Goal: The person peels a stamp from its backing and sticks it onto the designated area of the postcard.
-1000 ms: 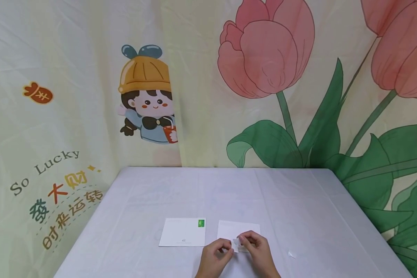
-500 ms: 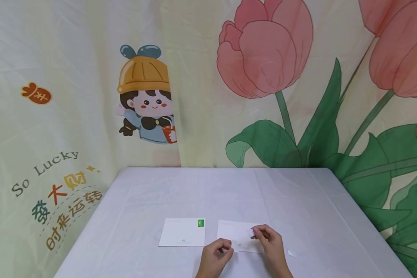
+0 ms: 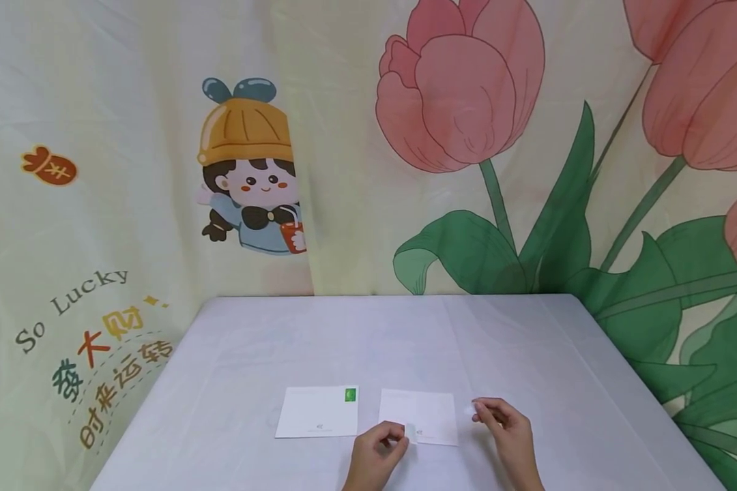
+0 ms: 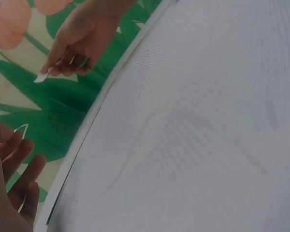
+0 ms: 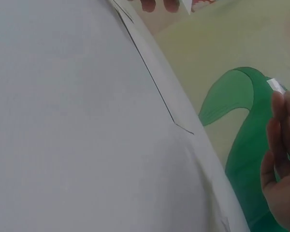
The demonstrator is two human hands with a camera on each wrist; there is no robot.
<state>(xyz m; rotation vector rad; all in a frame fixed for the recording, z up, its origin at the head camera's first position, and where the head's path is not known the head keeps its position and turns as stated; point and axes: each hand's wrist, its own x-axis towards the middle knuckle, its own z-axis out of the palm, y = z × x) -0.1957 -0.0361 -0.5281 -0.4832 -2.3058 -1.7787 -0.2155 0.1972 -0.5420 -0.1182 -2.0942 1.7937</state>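
Observation:
My left hand (image 3: pixel 377 450) pinches a small pale square of paper (image 3: pixel 411 433) between thumb and fingertips. The square overlaps the lower left corner of a flat white envelope-like rectangle (image 3: pixel 432 409) with small grey print. Farther right, my right hand (image 3: pixel 510 436) is raised off that rectangle's right side. A small white scrap of paper (image 4: pixel 41 77) sticks out from its pinched thumb and forefinger. On the left lies a similar white rectangle (image 3: pixel 313 409) bearing a green stamp (image 3: pixel 351 395) in its upper right corner.
Both rectangles lie flat on a table with a white cloth (image 3: pixel 252 341). Behind it hangs a curtain (image 3: pixel 344 136) printed with tulips and a cartoon figure.
My right hand has drawn away to the right from my left hand, taking the white scrap with it. The left hand stays nearly in place with the pale square.

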